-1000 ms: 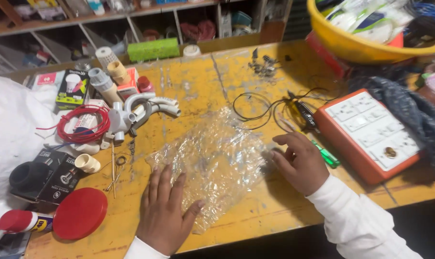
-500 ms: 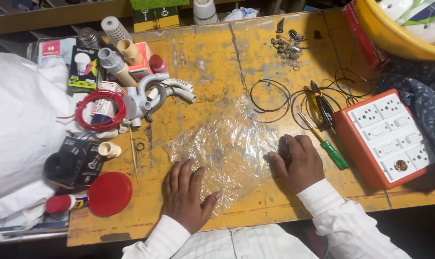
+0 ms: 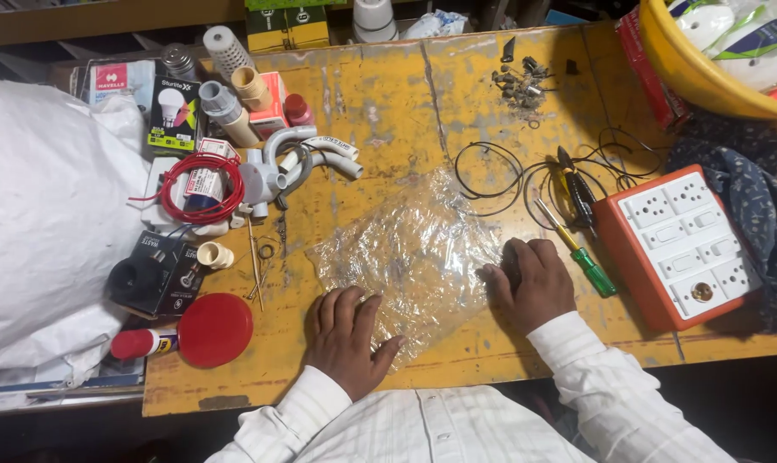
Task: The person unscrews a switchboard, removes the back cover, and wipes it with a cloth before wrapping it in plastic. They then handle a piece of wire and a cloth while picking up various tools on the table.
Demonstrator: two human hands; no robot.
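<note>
A crumpled clear plastic bag (image 3: 410,253) lies flat on the worn yellow workbench (image 3: 380,111). My left hand (image 3: 347,336) rests palm down on the bag's near left corner, fingers spread. My right hand (image 3: 530,279) presses on the bag's right edge with the fingers curled under. Both sleeves are white. Just right of my right hand lies a green-handled screwdriver (image 3: 587,266), with black pliers (image 3: 579,193) and loops of thin black wire (image 3: 491,171) beyond it.
An orange-and-white switch board box (image 3: 680,244) sits at the right, by a dark patterned cloth (image 3: 761,206) and a yellow tub (image 3: 689,73). At the left are a red wire coil (image 3: 201,184), white pipe bends (image 3: 298,159), a red disc (image 3: 214,328), a black box (image 3: 153,274) and a white sack (image 3: 45,223). Small screws (image 3: 517,81) lie at the back.
The view has tilted down and pulled back, showing more of my shirt. Both hands stay on the plastic bag, which now lies flatter; my right hand's fingers have curled in.
</note>
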